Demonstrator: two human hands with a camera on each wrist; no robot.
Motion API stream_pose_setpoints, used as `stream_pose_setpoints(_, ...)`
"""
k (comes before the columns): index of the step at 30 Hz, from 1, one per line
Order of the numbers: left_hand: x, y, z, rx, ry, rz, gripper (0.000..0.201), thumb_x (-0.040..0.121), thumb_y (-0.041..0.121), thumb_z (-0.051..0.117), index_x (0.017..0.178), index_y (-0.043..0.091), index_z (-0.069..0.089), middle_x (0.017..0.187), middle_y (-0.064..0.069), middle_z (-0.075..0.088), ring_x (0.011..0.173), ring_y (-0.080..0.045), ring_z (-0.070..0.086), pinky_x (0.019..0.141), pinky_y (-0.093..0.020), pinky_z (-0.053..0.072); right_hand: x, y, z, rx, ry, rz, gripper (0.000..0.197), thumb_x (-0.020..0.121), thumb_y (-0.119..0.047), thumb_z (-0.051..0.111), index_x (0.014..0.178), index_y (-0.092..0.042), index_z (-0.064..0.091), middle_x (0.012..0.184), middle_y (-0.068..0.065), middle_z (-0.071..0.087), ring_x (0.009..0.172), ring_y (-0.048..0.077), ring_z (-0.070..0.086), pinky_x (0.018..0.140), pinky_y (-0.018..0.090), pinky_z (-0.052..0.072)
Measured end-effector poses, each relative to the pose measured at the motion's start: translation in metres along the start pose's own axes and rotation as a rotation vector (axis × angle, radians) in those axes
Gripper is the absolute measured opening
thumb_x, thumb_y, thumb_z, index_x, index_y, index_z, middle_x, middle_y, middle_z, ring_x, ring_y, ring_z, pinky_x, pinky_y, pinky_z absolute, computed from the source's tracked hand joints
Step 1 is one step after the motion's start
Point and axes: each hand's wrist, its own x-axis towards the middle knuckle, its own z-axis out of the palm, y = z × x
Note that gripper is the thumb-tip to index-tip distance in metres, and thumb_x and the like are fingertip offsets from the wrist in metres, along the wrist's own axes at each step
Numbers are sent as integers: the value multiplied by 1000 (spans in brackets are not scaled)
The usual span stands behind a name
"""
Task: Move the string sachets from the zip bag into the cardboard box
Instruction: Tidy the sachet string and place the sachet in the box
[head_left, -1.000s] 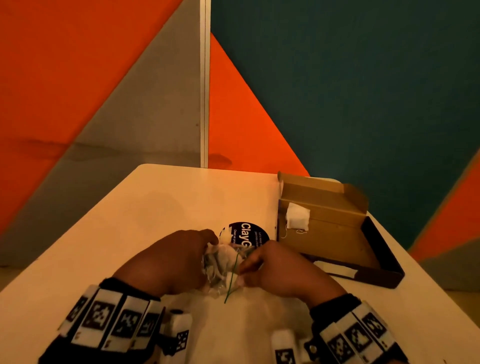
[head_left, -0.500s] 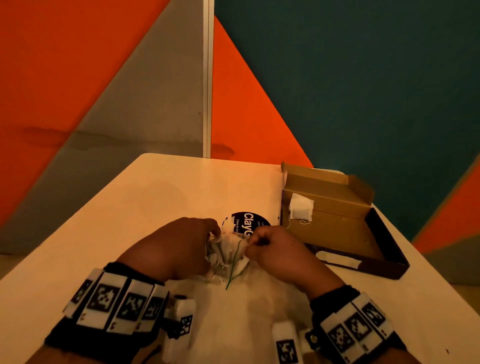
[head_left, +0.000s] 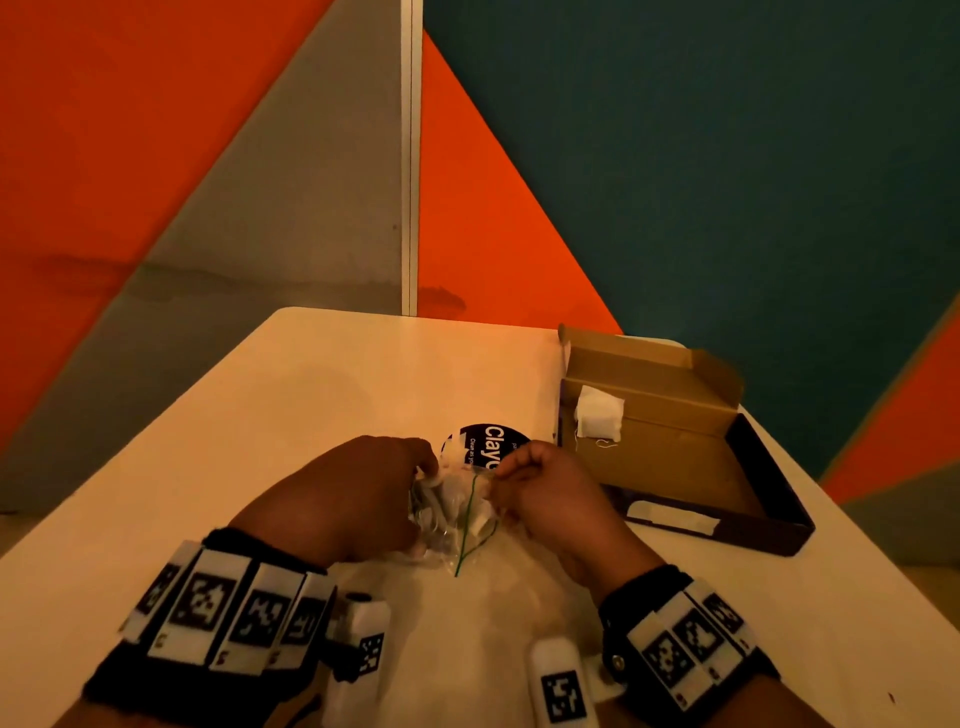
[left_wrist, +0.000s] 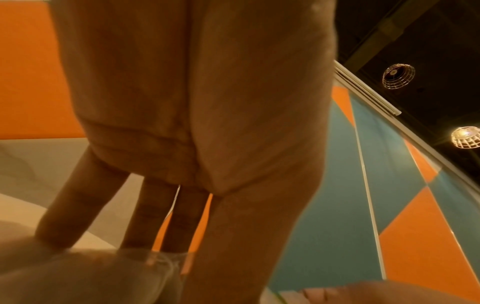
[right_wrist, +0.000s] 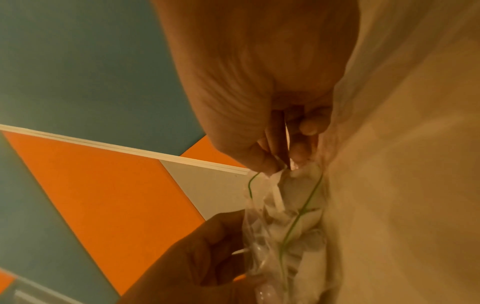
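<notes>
The clear zip bag (head_left: 451, 512) with a green seal line lies crumpled on the table, white string sachets showing through it (right_wrist: 298, 224). My left hand (head_left: 423, 470) grips its left side, thumb on top. My right hand (head_left: 500, 474) pinches the plastic edge at the bag's mouth (right_wrist: 279, 167) between thumb and fingers. The open cardboard box (head_left: 670, 452) stands to the right, and one white sachet (head_left: 598, 418) with its string leans in its near-left corner. In the left wrist view my fingers (left_wrist: 153, 216) reach down onto the bag (left_wrist: 98, 273).
A black round label (head_left: 488, 448) shows just behind the bag. The box sits in a dark tray-like lid (head_left: 774, 512) near the table's right edge. The pale table (head_left: 291, 415) ends at a wall of orange, grey and teal panels.
My right hand has shifted its pinch from the bag's near side up toward the far end by the black label. The left hand keeps its hold.
</notes>
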Motion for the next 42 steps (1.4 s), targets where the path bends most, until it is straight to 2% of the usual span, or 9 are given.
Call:
stream_pose_setpoints(9,-1,-4,-3,-73,1,-69,61,74,24,80,129,37,55,124,12,62,99,-8,55,81,-23,46,-6,-23,-35,-55,-55,-83,17,83,-1,76,88,-12,64,82,10,76,67,16,67,62,35,55)
stream_pose_setpoints(14,-4,0,-6,-55,-11,-63,62,77,27,78,132,37,51,130,10,59,110,-11,56,91,-25,48,-18,-40,-60,-111,-53,-181,17,84,-2,77,94,-11,67,85,9,77,83,34,73,79,48,61)
stream_pose_setpoints(18,-13,3,-15,-74,-36,-1,69,74,46,78,134,45,43,131,17,55,109,-5,53,93,-24,47,-28,-52,-72,-102,-55,-279,16,84,0,75,93,-11,68,89,12,75,87,30,72,84,45,59)
stream_pose_setpoints(20,-21,13,-25,-165,75,79,60,79,49,75,130,49,43,120,29,52,98,8,50,81,-9,42,-31,-56,-74,-75,-73,-311,15,85,2,73,95,-8,67,91,16,74,79,27,71,77,38,61)
stream_pose_setpoints(22,-25,28,-31,-354,206,146,52,79,57,70,125,50,47,107,35,51,93,13,54,74,-6,44,-34,-59,-73,-57,-106,-341,15,86,3,73,95,-8,67,89,15,74,75,23,68,71,32,60)
stream_pose_setpoints(27,-19,46,-25,-692,387,132,8,86,44,69,91,39,71,88,19,71,81,4,63,74,-26,54,-35,-60,-70,-7,-145,-385,24,86,9,69,93,-15,67,90,2,78,77,13,72,70,27,59)
stream_pose_setpoints(30,-16,47,-23,-819,430,108,14,86,33,72,73,27,74,76,9,73,69,-3,64,65,-26,49,-34,-60,-71,41,-112,-395,29,85,12,68,100,-13,63,98,-4,79,77,12,72,73,27,59)
stream_pose_setpoints(37,-13,42,-22,-1010,534,86,15,90,30,67,76,26,72,73,2,71,63,-10,63,65,-35,51,-30,-61,-77,145,56,-449,25,86,11,68,96,-11,65,97,-9,79,90,11,74,80,30,61)
stream_pose_setpoints(42,-17,50,-20,-1096,425,106,8,87,27,71,82,22,75,79,0,76,69,-13,70,61,-26,53,-28,-60,-77,241,130,-500,28,83,16,66,87,-12,64,91,-2,79,92,19,74,81,35,61)
